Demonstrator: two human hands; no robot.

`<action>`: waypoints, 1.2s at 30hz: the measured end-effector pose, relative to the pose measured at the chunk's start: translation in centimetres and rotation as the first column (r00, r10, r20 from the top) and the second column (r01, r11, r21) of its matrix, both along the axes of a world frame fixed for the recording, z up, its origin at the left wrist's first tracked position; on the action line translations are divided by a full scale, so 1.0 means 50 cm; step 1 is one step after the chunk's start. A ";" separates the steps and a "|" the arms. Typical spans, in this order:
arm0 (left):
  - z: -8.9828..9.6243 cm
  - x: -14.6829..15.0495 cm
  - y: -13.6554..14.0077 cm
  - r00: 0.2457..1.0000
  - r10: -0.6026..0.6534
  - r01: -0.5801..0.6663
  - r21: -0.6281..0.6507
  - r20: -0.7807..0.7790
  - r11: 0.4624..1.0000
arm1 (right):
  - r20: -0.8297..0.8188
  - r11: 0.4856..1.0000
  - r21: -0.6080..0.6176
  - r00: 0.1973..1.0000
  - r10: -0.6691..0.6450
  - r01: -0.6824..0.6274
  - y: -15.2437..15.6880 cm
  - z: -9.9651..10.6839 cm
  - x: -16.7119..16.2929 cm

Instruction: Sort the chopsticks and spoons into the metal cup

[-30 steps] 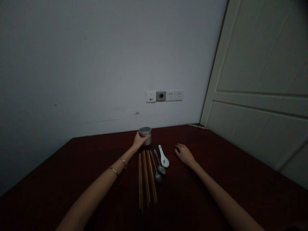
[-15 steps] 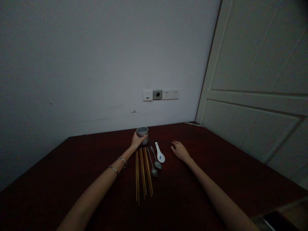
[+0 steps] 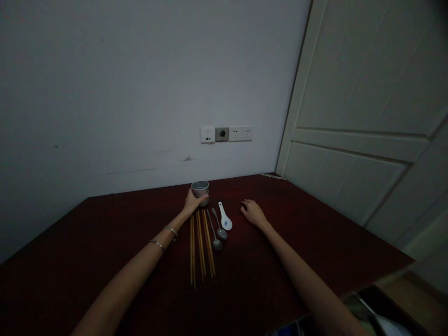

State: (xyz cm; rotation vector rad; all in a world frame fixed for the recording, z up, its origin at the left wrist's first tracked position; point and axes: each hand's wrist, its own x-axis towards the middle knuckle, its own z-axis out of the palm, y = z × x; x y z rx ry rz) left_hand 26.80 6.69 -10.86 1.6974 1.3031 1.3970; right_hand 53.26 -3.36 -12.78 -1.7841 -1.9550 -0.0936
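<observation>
A small blue mark decorates the bowl of the white spoon [image 3: 226, 221], but from where I stand I can't make out whether it is a pattern or writing. The sockets [image 3: 240, 134] on the pale wall [image 3: 157, 93] are white plastic, with a grey-framed plate beside them; any print there is too small to read.

The cup [image 3: 200, 189] is dull grey metal, round and open-mouthed, with a ridge around its middle. It stands upright on the dark red table [image 3: 105, 224], towards the wall, just beyond the tops of the chopsticks [image 3: 200, 242]. These are slim, yellowish-brown and straight, laid out in three pairs pointing away from the person. To their right lie two grey metal spoons [image 3: 217, 244], bowls nearest the person, and then the white one, glossy and thick-handled, with a hole at the handle's end.

The left hand [image 3: 192, 201] is curled around the cup's left side, thumb across the near face, the other fingers mostly hidden; two thin bangles [image 3: 172, 231] circle that forearm. The right hand [image 3: 253, 213] rests palm down, right of the white spoon, fingers loosely bent, visibly holding nothing.
</observation>
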 end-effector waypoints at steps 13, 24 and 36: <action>0.034 -0.100 -0.039 0.945 0.156 -0.191 -0.096 -0.289 0.977 | 0.020 1.000 -0.014 1.000 -0.005 0.005 0.006 -0.011 0.004; 0.041 -0.108 -0.146 0.672 -0.285 -0.055 -0.430 -0.684 0.901 | 0.016 0.998 -0.050 0.999 -0.033 0.034 0.003 -0.015 -0.001; 0.055 -0.074 -0.201 0.434 -0.215 -0.182 -0.319 -0.875 0.930 | 0.010 0.999 -0.042 1.000 -0.023 0.023 -0.001 -0.014 0.002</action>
